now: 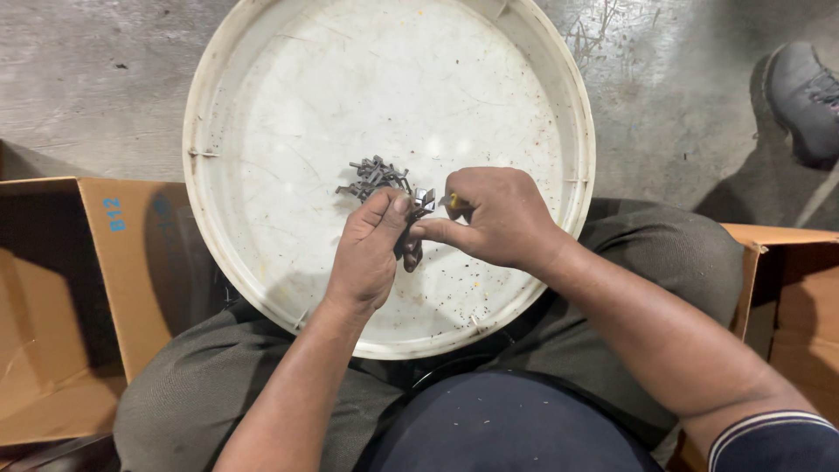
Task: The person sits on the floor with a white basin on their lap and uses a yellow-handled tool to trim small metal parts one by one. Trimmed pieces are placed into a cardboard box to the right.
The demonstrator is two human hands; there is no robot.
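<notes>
Both hands meet over the middle of a round white tray (262,105) that rests on the person's lap. Left hand (367,253) is closed around a small dark metal piece (411,249), thumb pressed on top, with the piece poking out below the fingers. Right hand (494,218) is closed too, pinching a small shiny metal clip (426,199) and gripping a thin tool with a yellow bit (454,200); most of it is hidden in the fist. Just beyond the fingertips, a small pile of grey metal parts (374,177) lies on the tray floor, which is scratched and speckled with dirt. 2 open cardboard boxes flank the legs, 1 at left (105,288), 1 at right (791,297). A dark shoe (806,96) stands on the concrete floor (87,79).
</notes>
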